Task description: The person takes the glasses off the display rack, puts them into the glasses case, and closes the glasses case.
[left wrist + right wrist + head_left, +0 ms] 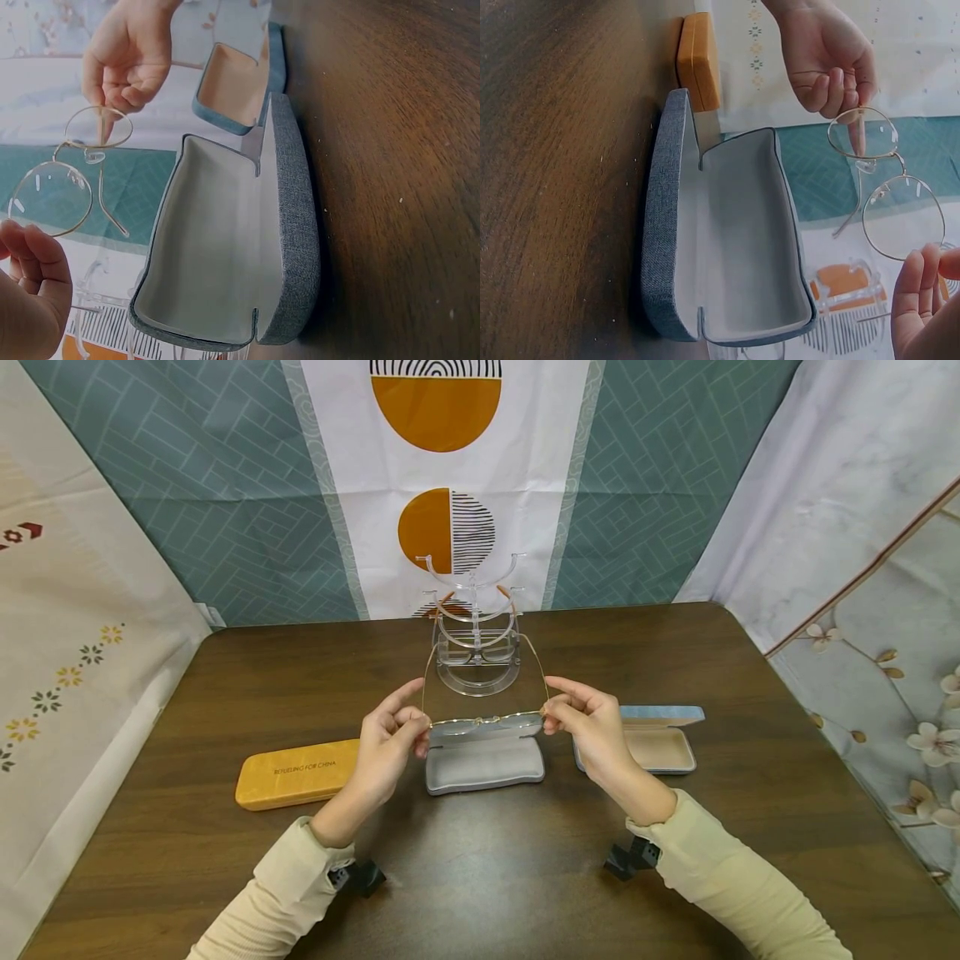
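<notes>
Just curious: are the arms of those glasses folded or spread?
Spread. Both arms of the glasses point away toward the stand, each hinge end pinched by a hand.

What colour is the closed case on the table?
Orange-yellow; the closed case shows best in the head view.

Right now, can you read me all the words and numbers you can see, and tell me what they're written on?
"REFUELING FOR CHINA" on the lid of the orange case lying on the table.
No other words or numbers show; the grey case, blue case and glasses carry none I can see.
</notes>
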Motion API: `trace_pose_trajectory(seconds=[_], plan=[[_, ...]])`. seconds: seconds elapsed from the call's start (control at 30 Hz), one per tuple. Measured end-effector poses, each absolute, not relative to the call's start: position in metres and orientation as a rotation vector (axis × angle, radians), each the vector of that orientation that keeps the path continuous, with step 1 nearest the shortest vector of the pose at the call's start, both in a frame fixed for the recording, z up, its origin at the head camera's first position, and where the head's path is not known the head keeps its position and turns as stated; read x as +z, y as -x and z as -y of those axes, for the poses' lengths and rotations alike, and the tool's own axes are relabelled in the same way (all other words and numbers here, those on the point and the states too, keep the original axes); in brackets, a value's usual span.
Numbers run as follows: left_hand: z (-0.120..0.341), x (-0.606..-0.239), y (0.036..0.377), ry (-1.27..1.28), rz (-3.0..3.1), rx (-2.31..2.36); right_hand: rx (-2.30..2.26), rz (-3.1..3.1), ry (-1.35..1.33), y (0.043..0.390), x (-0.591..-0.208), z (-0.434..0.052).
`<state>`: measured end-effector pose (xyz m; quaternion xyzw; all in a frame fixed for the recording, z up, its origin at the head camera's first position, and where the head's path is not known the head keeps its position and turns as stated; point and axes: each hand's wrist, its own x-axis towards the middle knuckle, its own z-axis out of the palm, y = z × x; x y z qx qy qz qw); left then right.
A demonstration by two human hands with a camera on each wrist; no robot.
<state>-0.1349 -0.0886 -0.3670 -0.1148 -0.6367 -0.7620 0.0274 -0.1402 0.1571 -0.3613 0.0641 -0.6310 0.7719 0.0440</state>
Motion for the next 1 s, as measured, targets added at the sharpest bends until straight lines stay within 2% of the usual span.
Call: trace_pose_trajectory(seconds=[1.0], plan=[[0.0868,-0.371,0.1365,0.428,1.967,-2.31,2.366,1.933,-0.157,0.1418,-0.3638,-0.1589]])
